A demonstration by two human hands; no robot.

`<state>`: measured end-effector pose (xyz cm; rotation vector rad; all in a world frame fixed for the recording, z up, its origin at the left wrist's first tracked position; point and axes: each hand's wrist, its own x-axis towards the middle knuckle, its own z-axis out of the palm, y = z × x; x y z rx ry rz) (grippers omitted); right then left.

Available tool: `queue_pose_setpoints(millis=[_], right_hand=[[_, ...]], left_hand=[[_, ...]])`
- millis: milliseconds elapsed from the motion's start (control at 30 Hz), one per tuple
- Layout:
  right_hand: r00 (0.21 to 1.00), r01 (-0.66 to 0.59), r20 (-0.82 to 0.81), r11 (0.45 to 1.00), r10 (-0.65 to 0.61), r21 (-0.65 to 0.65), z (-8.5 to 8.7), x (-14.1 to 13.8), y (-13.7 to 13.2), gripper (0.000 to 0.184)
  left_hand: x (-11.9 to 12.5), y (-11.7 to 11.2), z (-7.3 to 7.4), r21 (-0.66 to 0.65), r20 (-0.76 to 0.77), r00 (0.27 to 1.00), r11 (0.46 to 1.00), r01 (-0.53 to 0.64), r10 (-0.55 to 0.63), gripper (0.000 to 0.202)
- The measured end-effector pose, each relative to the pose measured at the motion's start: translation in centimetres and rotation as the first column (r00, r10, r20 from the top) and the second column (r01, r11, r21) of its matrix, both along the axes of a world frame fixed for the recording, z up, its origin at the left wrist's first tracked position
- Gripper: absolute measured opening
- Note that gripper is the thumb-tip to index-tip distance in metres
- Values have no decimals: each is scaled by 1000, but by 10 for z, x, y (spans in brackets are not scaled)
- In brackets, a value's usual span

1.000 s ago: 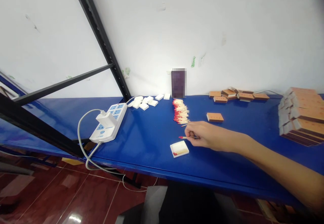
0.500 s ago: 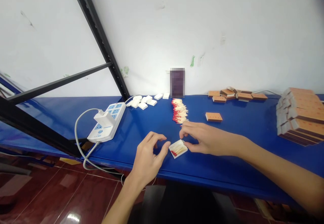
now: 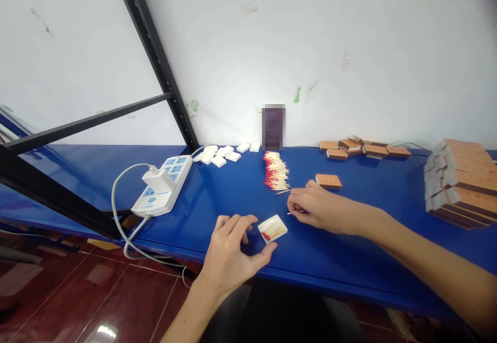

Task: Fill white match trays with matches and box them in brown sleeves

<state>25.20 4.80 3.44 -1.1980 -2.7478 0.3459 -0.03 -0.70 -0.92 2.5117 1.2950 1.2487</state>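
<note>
Blue table (image 3: 233,193), left fingers (image 3: 233,224) spread beside tray (image 3: 278,221), right fingers (image 3: 297,206) pinching matchstick (image 3: 290,212) pointing left

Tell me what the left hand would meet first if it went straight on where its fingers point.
Probably the open matchbox tray with matches in it, just beyond the left hand; whether its fingertips already touch the tray is unclear.
</note>
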Motion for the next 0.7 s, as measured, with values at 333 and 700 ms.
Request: queue_pose_setpoints(millis=[333,700], right_hand=[[906,34,-421,999,-42,-26,-6,-17,-4,26],[813,-83,-553,905,-181,-418,-9,-20,-11,23]], left_hand=[[0,3,-2,-88,-31,992,989,116,-119,26],[1,4,2,-131,-98,985,983,131,-145,12]])
